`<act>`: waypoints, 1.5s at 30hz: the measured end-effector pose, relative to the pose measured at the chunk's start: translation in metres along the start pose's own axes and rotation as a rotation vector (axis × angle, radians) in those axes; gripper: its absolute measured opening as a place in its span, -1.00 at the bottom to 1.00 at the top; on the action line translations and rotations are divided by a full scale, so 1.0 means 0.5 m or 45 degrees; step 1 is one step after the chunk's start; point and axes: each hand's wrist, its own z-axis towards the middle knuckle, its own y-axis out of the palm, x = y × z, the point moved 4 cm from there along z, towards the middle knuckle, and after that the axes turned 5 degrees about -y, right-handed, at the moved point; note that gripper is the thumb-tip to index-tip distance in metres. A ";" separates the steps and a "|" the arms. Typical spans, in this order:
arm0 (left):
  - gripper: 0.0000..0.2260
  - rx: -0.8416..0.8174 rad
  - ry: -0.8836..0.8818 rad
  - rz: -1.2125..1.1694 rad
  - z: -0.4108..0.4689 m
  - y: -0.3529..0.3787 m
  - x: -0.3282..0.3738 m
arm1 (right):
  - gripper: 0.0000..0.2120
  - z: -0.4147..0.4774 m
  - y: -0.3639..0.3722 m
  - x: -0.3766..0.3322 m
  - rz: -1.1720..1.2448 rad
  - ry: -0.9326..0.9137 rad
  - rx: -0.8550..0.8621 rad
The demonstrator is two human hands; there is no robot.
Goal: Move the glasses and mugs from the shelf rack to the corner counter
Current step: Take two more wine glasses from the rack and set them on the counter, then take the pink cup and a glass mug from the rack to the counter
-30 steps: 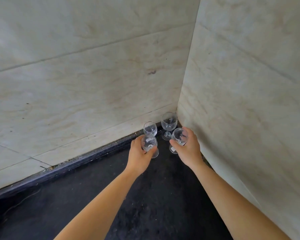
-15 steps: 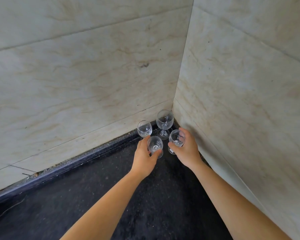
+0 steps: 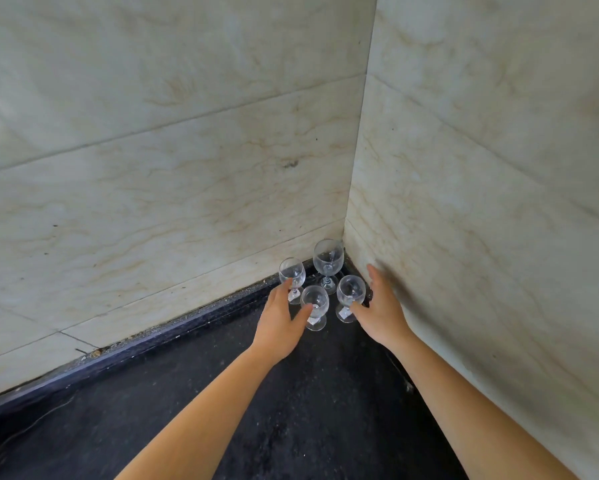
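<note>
Four clear stemmed glasses are standing upright, clustered in the corner of the dark speckled stone counter where the two pale marble walls meet. The left hand is hovering with fingers spread, thumb just touching the nearest clear glass; the right hand is likewise splayed beside the right clear glass, gripping nothing. This looks like the release step of setting down. Next, both hands should be drawing back without knocking stems, then reaching for the rack, which is out of view.
</note>
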 end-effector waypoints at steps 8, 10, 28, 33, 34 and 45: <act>-0.44 0.780 0.431 0.377 -0.164 -0.406 0.230 | -0.50 -0.059 -0.166 -0.394 -0.221 -0.696 0.294; -0.48 1.001 0.478 0.470 -0.250 -0.502 0.267 | -0.51 -0.093 -0.179 -0.502 -0.231 -0.905 0.380; -0.40 1.779 -0.599 1.102 -1.306 -0.708 -0.072 | -0.47 -0.851 0.376 -0.931 0.011 -2.107 -0.303; -0.42 1.967 -0.833 1.156 -1.757 -0.666 -0.147 | -0.45 -1.297 0.493 -0.971 0.201 -2.346 -0.484; -0.42 2.000 -0.902 1.190 -1.859 -0.651 -0.163 | -0.45 -1.401 0.518 -0.969 0.240 -2.394 -0.509; -0.40 2.184 -1.646 1.225 -2.714 -0.467 -0.229 | -0.44 -2.369 0.636 -0.910 0.688 -2.732 -1.079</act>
